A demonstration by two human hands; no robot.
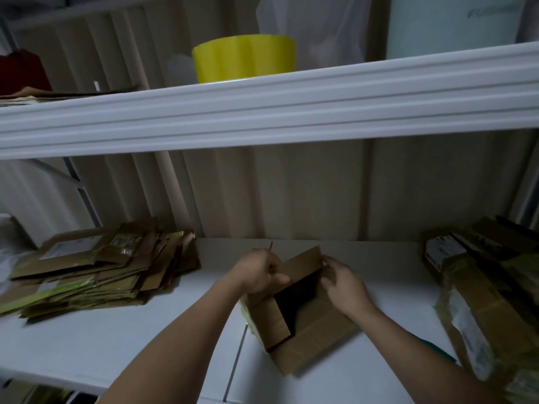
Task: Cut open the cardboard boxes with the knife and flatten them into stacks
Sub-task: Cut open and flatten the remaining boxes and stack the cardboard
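Cardboard box sat mid-shelf, top flaps open, both hands at its far rim. Left hand curled round the knife, blade up clear of the card; right hand pinched a flap, likely to brace it. Flattened stack lay well left, more boxes right; bare shelf lay between.

The knife shows only as a thin dark tip above the left hand; its handle is hidden in the fist. The open box has a black, unreadable interior. Boxes at right are cut off by the frame edge. Labels on the flattened stack are too blurred to read.
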